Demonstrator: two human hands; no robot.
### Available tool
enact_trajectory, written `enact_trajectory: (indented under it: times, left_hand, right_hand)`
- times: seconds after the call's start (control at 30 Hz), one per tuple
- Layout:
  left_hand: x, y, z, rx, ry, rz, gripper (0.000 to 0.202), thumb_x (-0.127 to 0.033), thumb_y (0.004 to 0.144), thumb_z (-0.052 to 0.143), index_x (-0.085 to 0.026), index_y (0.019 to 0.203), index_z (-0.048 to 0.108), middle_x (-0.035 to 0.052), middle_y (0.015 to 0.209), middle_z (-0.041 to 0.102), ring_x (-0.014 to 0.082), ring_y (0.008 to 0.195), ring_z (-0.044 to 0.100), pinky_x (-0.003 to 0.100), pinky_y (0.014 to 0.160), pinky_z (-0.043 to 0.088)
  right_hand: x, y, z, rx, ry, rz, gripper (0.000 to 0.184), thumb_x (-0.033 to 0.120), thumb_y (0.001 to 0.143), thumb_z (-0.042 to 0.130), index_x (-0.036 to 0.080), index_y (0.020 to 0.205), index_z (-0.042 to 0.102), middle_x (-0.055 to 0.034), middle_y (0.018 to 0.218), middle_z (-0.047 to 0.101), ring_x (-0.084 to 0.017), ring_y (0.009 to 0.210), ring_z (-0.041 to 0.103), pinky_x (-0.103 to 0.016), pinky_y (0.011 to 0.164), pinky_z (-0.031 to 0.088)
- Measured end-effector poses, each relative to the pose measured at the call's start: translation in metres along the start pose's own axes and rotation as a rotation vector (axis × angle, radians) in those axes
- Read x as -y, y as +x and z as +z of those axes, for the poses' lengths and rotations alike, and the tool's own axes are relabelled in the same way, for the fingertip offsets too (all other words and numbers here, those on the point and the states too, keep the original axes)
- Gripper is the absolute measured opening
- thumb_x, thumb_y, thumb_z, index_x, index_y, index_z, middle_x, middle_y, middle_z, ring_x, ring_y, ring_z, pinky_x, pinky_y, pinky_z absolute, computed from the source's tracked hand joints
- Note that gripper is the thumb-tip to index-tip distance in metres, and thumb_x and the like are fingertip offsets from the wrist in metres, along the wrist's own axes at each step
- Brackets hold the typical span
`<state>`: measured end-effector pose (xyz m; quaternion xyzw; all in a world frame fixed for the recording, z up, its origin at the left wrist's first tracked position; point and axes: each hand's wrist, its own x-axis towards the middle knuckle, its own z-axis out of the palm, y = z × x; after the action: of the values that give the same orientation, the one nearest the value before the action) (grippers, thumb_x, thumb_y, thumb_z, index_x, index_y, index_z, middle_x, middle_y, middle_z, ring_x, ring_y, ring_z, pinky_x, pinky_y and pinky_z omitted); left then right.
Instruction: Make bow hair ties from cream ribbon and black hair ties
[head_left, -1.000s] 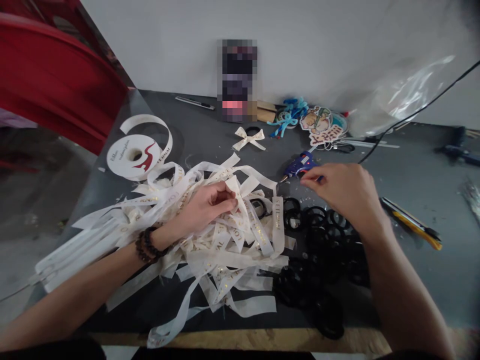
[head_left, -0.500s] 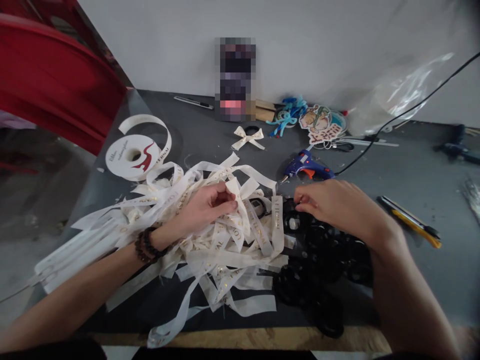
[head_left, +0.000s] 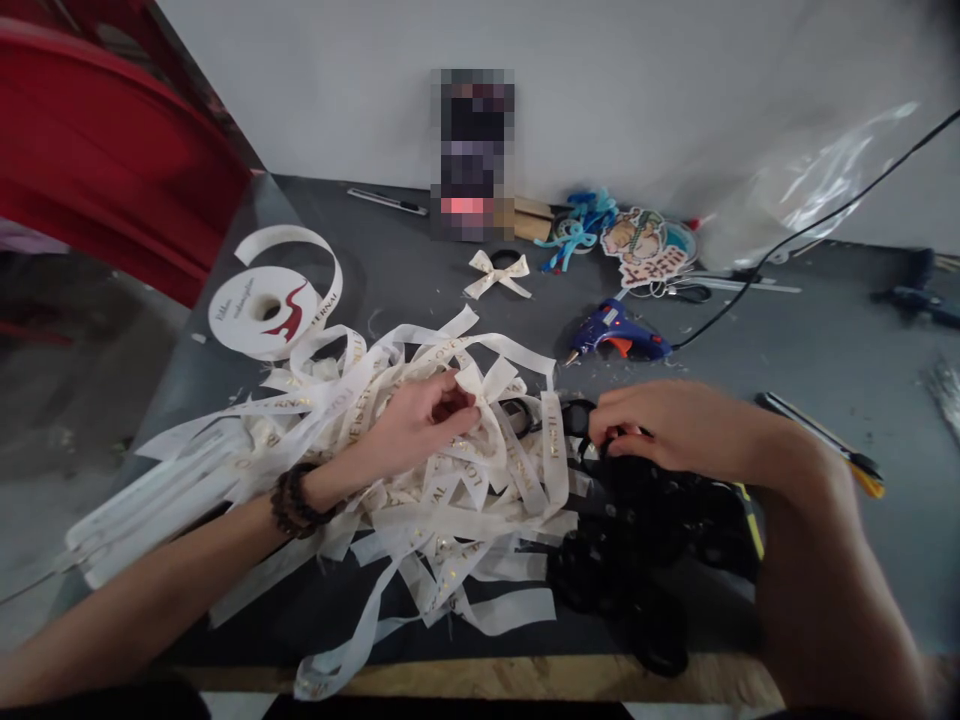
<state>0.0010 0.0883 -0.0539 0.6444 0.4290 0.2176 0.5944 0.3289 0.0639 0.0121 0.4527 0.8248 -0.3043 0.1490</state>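
Observation:
My left hand [head_left: 416, 420] rests on a heap of cream ribbon strips [head_left: 420, 480] with gold lettering, its fingers pinched on a folded ribbon bow [head_left: 487, 385]. My right hand [head_left: 667, 425] lies over a pile of black hair ties [head_left: 645, 530], fingers curled and pinching one black hair tie [head_left: 581, 420] at the pile's left edge. A blue glue gun [head_left: 615, 333] lies on the dark table just beyond my right hand, apart from it, with its black cord running off to the right.
A ribbon spool [head_left: 259, 310] sits at the left. A finished cream bow [head_left: 496, 275] lies further back, near blue ribbons [head_left: 581, 228], a sticker card [head_left: 645, 245] and scissors [head_left: 686, 292]. A yellow utility knife [head_left: 825, 440] lies right. A red chair [head_left: 112, 150] stands left. Table front edge [head_left: 487, 680] is close.
My right hand left the glue gun, drew back toward me and closed on a black hair tie. My left hand stayed on the ribbon bow.

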Motion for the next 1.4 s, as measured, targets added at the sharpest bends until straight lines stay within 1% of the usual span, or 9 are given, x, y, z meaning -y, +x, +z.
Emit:
enact_trajectory:
  times: [0.13, 0.3, 0.4, 0.5, 0.73, 0.87, 1.0, 1.2, 1.4]
  left_hand:
    - [0.000, -0.001, -0.001, 0.020, -0.090, -0.004, 0.005, -0.020, 0.087, 0.062, -0.016, 0.087, 0.066, 0.0019, 0.079, 0.072, 0.0129, 0.072, 0.067, 0.025, 0.065, 0.052]
    - [0.000, -0.001, 0.000, 0.001, -0.112, 0.002, 0.008, -0.022, 0.087, 0.065, -0.016, 0.092, 0.066, 0.0027, 0.080, 0.073, 0.0139, 0.073, 0.069, 0.026, 0.067, 0.054]
    - [0.002, 0.000, 0.001, -0.008, -0.103, 0.012, 0.009, -0.024, 0.088, 0.068, -0.016, 0.091, 0.065, 0.0032, 0.081, 0.073, 0.0148, 0.075, 0.070, 0.026, 0.067, 0.055]
    - [0.006, 0.000, 0.000, 0.000, -0.088, 0.024, 0.011, -0.027, 0.091, 0.069, -0.017, 0.091, 0.065, 0.0038, 0.083, 0.074, 0.0151, 0.075, 0.071, 0.027, 0.067, 0.055]
    - [0.003, 0.000, -0.002, 0.015, -0.065, 0.023, 0.009, -0.025, 0.090, 0.067, -0.017, 0.089, 0.065, 0.0030, 0.082, 0.072, 0.0144, 0.074, 0.068, 0.026, 0.066, 0.053]
    - [-0.001, 0.000, -0.002, 0.012, -0.103, 0.003, 0.008, -0.024, 0.086, 0.068, -0.017, 0.085, 0.064, 0.0027, 0.080, 0.070, 0.0141, 0.071, 0.066, 0.026, 0.063, 0.051]
    - [0.001, 0.000, 0.000, 0.002, -0.191, -0.011, 0.010, -0.025, 0.085, 0.069, -0.016, 0.089, 0.065, 0.0021, 0.079, 0.069, 0.0126, 0.070, 0.063, 0.025, 0.063, 0.050]
    - [0.005, -0.001, 0.001, 0.005, -0.159, -0.022, 0.013, -0.027, 0.086, 0.071, -0.017, 0.086, 0.063, 0.0027, 0.080, 0.071, 0.0132, 0.071, 0.066, 0.026, 0.064, 0.052]
    - [0.002, -0.002, -0.001, -0.006, -0.091, 0.016, 0.012, -0.027, 0.087, 0.072, -0.017, 0.085, 0.064, 0.0017, 0.079, 0.070, 0.0126, 0.070, 0.065, 0.025, 0.063, 0.051]
  right_hand:
    - [-0.001, -0.001, -0.001, -0.108, -0.042, 0.048, 0.019, 0.026, 0.099, 0.063, 0.035, 0.095, 0.080, 0.0035, 0.098, 0.080, -0.020, 0.086, 0.072, -0.032, 0.068, 0.039]
    - [0.040, 0.026, 0.006, -0.486, 0.013, 0.139, 0.021, 0.039, 0.103, 0.064, 0.027, 0.093, 0.077, 0.0013, 0.089, 0.079, -0.018, 0.081, 0.071, -0.032, 0.068, 0.040]
    - [0.059, 0.048, 0.020, -0.509, -0.042, 0.271, 0.028, 0.050, 0.098, 0.070, 0.024, 0.087, 0.075, -0.0005, 0.085, 0.079, -0.021, 0.077, 0.072, -0.033, 0.062, 0.035]
    - [0.064, 0.059, 0.031, -0.436, -0.117, 0.324, 0.019, 0.040, 0.096, 0.069, 0.022, 0.091, 0.072, -0.0034, 0.089, 0.081, -0.025, 0.081, 0.075, -0.034, 0.061, 0.031]
    - [0.043, 0.042, 0.018, -0.345, 0.049, 0.152, 0.008, 0.023, 0.099, 0.055, 0.022, 0.102, 0.063, -0.0028, 0.085, 0.076, -0.021, 0.079, 0.071, -0.032, 0.069, 0.042]
    - [0.030, 0.026, 0.005, -0.319, 0.149, -0.022, 0.028, 0.005, 0.089, 0.051, 0.024, 0.105, 0.063, -0.0001, 0.089, 0.076, -0.018, 0.081, 0.071, -0.030, 0.074, 0.046]
    - [0.029, 0.020, 0.003, -0.285, 0.468, -0.170, 0.018, 0.011, 0.093, 0.060, 0.024, 0.104, 0.066, -0.0013, 0.098, 0.079, -0.016, 0.084, 0.074, -0.028, 0.075, 0.054]
    - [0.040, 0.043, 0.021, -0.422, 0.885, -0.262, 0.005, 0.022, 0.092, 0.075, 0.022, 0.094, 0.070, -0.0045, 0.101, 0.081, -0.017, 0.089, 0.077, -0.031, 0.081, 0.062]
    - [0.054, 0.057, 0.032, -0.661, 0.798, -0.312, 0.006, 0.018, 0.090, 0.075, 0.022, 0.086, 0.077, -0.0060, 0.101, 0.081, -0.019, 0.091, 0.077, -0.032, 0.080, 0.062]
